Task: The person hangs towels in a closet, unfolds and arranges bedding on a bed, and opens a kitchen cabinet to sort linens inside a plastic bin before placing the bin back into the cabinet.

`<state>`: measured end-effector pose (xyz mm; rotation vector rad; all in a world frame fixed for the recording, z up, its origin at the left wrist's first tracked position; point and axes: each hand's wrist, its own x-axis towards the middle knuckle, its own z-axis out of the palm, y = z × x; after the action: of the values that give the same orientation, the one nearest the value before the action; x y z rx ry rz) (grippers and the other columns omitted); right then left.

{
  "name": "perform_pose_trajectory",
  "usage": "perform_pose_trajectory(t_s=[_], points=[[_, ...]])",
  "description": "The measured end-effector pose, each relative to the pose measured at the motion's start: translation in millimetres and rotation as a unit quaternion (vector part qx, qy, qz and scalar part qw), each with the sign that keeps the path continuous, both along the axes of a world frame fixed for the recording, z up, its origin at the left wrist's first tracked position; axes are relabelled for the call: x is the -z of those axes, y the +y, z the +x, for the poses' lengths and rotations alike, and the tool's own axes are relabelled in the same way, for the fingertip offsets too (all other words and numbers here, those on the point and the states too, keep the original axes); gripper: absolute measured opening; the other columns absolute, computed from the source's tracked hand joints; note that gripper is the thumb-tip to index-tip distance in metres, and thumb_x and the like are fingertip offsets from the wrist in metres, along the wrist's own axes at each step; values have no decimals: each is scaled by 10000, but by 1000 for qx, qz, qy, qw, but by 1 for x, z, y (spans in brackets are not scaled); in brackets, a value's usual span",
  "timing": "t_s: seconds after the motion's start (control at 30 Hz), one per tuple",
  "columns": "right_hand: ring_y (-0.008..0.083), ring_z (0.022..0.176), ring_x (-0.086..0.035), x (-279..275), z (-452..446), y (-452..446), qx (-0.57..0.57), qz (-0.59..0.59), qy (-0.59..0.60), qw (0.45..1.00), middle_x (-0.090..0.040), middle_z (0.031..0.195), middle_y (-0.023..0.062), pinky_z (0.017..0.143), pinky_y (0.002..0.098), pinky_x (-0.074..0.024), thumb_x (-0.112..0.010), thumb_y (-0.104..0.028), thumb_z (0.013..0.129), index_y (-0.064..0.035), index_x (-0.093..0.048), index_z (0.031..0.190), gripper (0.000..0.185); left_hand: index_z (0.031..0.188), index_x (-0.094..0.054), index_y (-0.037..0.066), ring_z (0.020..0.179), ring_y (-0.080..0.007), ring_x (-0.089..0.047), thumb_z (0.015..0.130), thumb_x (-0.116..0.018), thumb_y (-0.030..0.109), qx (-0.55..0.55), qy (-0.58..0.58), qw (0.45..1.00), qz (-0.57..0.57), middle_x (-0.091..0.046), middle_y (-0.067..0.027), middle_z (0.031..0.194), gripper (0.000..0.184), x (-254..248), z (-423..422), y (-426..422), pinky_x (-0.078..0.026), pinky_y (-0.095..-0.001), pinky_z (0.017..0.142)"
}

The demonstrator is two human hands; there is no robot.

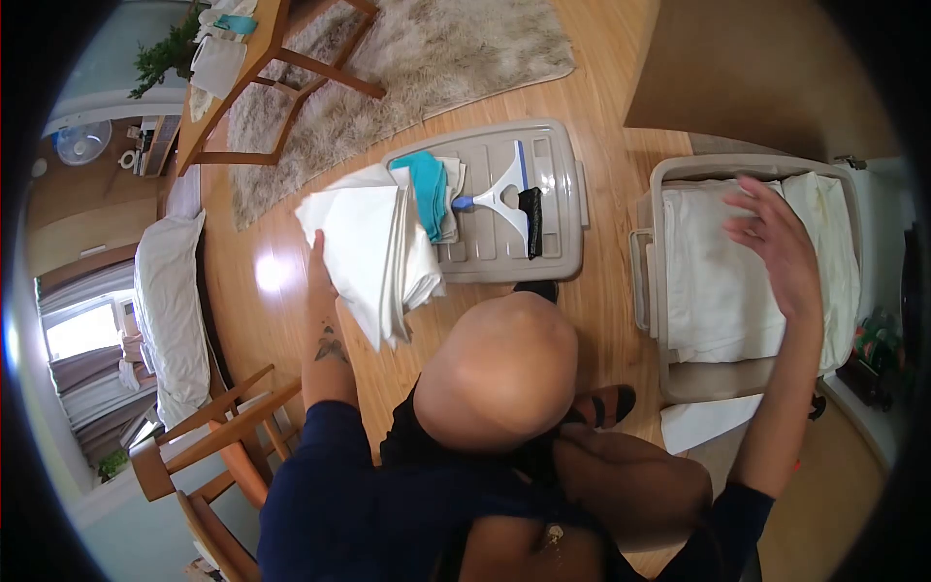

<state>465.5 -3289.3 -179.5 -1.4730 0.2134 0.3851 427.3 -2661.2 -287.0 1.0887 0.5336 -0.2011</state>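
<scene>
My left hand (320, 260) is closed on the outer edge of a thick stack of folded white cloths (364, 238), lifted above the floor. Their loose edges fan out toward my knee. My right hand (773, 238) hovers over a beige plastic bin (713, 382) with its fingers apart and nothing in them. Inside the bin lie folded white cloths (718, 301). A beige lid (567, 247) on the floor carries a folded turquoise cloth (424, 192), partly covered by the stack, and a white and blue squeegee (504, 197) with a black strip.
A cabinet door (747, 78) stands open behind the bin. A white sheet (708, 423) lies in front of the bin. Farther off are a shaggy rug (456, 58), a wooden table (257, 58) and a wooden chair (213, 427). My bent knee (499, 369) rises between my arms.
</scene>
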Motion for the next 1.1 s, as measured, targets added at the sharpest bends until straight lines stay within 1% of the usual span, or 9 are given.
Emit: perform_pose_trajectory(t_s=[0.07,0.13,0.27,0.33,0.47,0.6,0.7,0.83,1.1], points=[[137,864,-564,4,-22,-33,26,-29,18,999,-577,1065,103,832,278,-418,-443,-297,887,-25,-463,1198,413,1339,-123,-56,1258,-343,-285,846,-477,463,-39,144,899,412,-236,-237,1373,798,33,-8,12,-266,-417,1029],[131,845,-558,4,-45,-58,103,-87,65,989,-577,1054,104,819,273,-420,-451,-277,884,-20,-471,1188,398,1343,-87,-54,1295,-350,-187,844,-491,448,68,251,783,565,-160,-248,1394,815,93,-18,48,-187,-404,1052],[118,812,-546,4,-83,-94,142,-119,57,981,-583,1015,70,803,260,-415,-482,-266,873,-20,-524,1126,355,1365,-154,33,1272,-357,-236,841,-543,319,55,-15,638,768,-211,-241,1374,712,98,32,-38,-211,-403,1033],[120,801,-546,6,-92,-93,187,-172,54,966,-592,982,61,779,253,-422,-480,-235,877,-26,-555,1083,303,1323,-274,27,1199,-311,-368,854,-535,221,88,-141,770,616,-315,-212,1327,570,67,75,-124,-321,-384,970],[122,783,-554,53,-101,-90,66,-248,26,966,-610,890,75,728,234,-437,-547,-123,806,-8,-583,1016,242,1148,-490,-20,976,-212,-545,896,-454,121,361,-306,827,301,-576,-109,1051,291,-8,125,-301,-411,-329,883],[284,868,-564,61,-100,-57,-1,-454,-32,890,-594,908,141,795,335,-438,-611,-108,722,-7,-589,984,282,1156,-479,-32,992,-265,-544,870,-487,133,618,-376,610,324,-557,-185,1089,329,-61,123,-434,-411,-326,887],[325,996,-496,82,-105,-74,69,-540,-76,835,-545,1041,165,872,374,-396,-624,-119,707,-19,-574,1011,324,1223,-411,-35,1090,-332,-477,831,-543,237,622,-460,448,448,-506,-229,1154,495,-30,118,-491,-362,-358,945],[319,1045,-482,104,-107,-121,141,-547,-55,824,-523,1117,171,902,356,-384,-616,-168,715,-30,-539,1100,417,1275,-341,-40,1169,-360,-399,782,-581,366,609,-455,405,509,-460,-253,1203,682,17,116,-548,-303,-374,991],[305,1064,-504,121,-87,-151,151,-456,81,873,-537,1146,182,900,326,-391,-655,-447,671,-25,-509,1173,672,1217,-388,-85,1011,-285,-542,659,-695,447,602,-312,573,461,-527,-221,1123,830,48,138,-615,-425,-341,863]])
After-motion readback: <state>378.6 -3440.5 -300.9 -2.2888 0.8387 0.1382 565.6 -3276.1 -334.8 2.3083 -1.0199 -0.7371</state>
